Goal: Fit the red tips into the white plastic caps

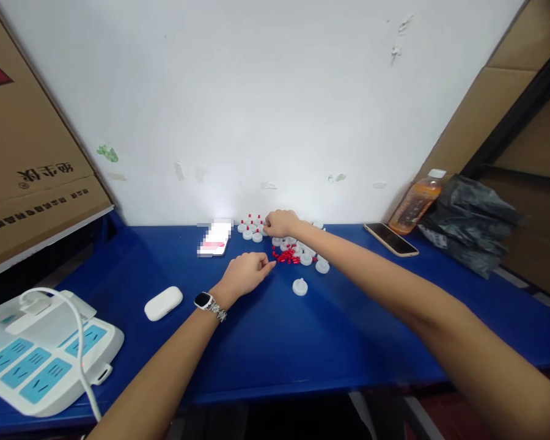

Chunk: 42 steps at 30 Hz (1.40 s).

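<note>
On the blue table (275,342) lie several small white round caps (308,258) and a heap of tiny red pieces (286,256). Behind them stands a group of white caps with red pieces on top (250,228). My right hand (280,222) reaches to that group at the wall, fingers curled down on a cap there. My left hand (246,273), with a watch on its wrist, rests beside the red heap, fingertips pinched together at its edge; whether it holds a red piece is too small to tell. One white cap (299,286) lies alone nearer to me.
A white earbud case (164,303) lies left of my left arm, a white power strip (41,354) at the near left. A lit phone (215,238) and a dark phone (391,239) lie by the wall. An orange bottle (415,203), black bag (470,226) and cardboard box (27,153) flank the table.
</note>
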Tool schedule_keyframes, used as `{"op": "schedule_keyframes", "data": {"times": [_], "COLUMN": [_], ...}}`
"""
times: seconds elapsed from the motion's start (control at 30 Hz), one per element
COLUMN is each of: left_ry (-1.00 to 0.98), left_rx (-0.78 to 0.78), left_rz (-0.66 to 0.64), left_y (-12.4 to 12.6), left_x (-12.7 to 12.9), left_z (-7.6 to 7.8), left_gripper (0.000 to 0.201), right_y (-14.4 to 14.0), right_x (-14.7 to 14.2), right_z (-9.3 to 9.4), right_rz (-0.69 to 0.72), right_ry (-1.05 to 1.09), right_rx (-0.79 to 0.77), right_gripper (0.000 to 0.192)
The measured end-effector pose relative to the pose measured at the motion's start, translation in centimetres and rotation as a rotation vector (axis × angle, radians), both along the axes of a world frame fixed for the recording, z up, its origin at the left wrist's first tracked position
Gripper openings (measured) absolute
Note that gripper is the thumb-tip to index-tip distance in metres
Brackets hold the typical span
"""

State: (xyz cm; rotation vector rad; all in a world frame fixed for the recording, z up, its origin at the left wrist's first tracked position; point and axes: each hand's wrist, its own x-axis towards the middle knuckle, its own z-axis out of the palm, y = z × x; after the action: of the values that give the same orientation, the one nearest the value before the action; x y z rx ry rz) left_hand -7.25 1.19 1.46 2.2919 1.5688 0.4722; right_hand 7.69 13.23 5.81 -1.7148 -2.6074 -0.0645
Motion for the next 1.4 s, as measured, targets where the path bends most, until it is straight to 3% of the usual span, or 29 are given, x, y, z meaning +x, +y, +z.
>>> {"op": "schedule_keyframes", "data": {"times": [0.43,0.83,1.03,1.17,1.23,1.4], "left_ry": [0.005,-0.02,-0.241,-0.319,-0.323,-0.286], "left_rx": [0.002,-0.008,0.14,0.271,0.254,0.093], "left_rz": [-0.005,0.031,0.121,0.146,0.109,0.039], "left_y": [-0.3,-0.5,0.2,0.1,-0.2,-0.1], "left_x": [0.2,0.4,0.3,0.5,0.7,0.7], "left_z": [0.2,0.3,-0.2,-0.2,-0.2,-0.6], "left_gripper": [0.043,0.04,0.031,0.046,0.051,0.038], "right_y": [-0.8,-2.0,-3.9,-6.3,-7.4,-7.8], "right_x": [3.9,3.9,4.3,4.0,3.6,3.2], "right_z": [-0.1,-0.3,0.6,0.5,0.1,-0.2], "right_rz": [-0.006,-0.004,0.008,0.07,0.125,0.224], "right_ry": [0.127,0.189,0.439,0.629,0.722,0.826], "right_rx": [-0.037,-0.036,0.045,0.013,-0.062,-0.19], "right_gripper": [0.032,0.021,0.025,0.025,0.027,0.039]}}
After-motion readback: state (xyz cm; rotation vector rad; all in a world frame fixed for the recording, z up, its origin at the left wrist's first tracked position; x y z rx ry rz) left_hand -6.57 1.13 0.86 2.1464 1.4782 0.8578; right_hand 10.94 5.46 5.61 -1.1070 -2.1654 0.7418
